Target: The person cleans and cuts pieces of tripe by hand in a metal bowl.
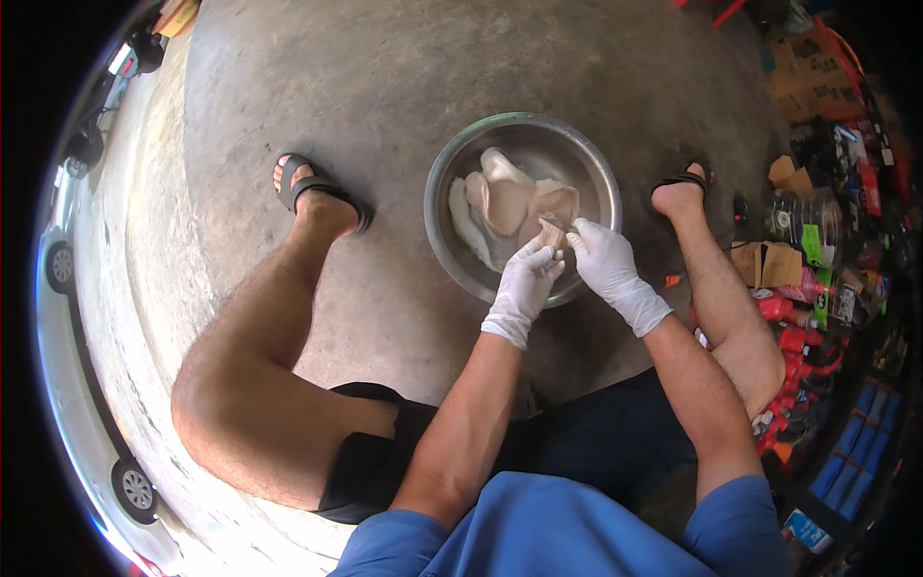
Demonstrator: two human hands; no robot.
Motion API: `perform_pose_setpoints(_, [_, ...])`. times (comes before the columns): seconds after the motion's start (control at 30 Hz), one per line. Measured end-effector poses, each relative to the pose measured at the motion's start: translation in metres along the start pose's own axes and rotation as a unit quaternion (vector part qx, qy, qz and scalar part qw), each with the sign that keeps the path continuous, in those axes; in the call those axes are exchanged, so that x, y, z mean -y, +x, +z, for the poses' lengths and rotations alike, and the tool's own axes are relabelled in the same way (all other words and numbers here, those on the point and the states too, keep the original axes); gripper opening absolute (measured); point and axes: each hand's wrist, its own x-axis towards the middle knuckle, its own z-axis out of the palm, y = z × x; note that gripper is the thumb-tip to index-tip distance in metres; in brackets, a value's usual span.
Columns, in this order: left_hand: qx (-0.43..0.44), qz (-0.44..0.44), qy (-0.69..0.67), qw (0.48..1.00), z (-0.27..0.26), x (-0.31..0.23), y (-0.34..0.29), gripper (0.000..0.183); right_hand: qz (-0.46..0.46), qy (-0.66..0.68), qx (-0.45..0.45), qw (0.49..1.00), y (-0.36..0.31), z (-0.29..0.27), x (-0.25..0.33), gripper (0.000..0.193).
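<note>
A round metal basin (445, 252) stands on the floor between my feet. Several pale, beige-white, soft-looking pieces (504, 200) lie in it; their kind is not clear. My left hand (525, 287), in a white glove, is closed on a ribbed pale piece (550, 237) over the near part of the basin. My right hand (603, 260), gloved too, is pinched at the upper right edge of that same piece. A thin dark thing shows by its fingertips, too small to name.
Grey concrete floor (317, 87) surrounds the basin. Cardboard boxes (764, 262), red bottles (798, 341) and other clutter crowd the right side. A light-coloured car (72, 385) stands at the far left. My sandalled feet (306, 185) flank the basin.
</note>
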Motion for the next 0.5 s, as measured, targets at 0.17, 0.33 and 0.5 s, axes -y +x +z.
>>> perform_pose_setpoints(0.17, [0.024, 0.014, 0.002, 1.0, -0.023, -0.003, 0.006, 0.025, -0.039, -0.008, 0.033, 0.999, -0.002, 0.001, 0.013, 0.014])
perform_pose_setpoints(0.33, [0.014, -0.005, 0.008, 1.0, -0.003, 0.005, 0.005, 0.02, -0.054, -0.057, 0.023, 0.997, -0.001, 0.002, -0.006, 0.012])
perform_pose_setpoints(0.5, [0.013, -0.001, -0.01, 1.0, -0.003, 0.001, 0.002, 0.022, -0.053, -0.043, 0.018, 0.998, -0.003, 0.004, -0.004, 0.012])
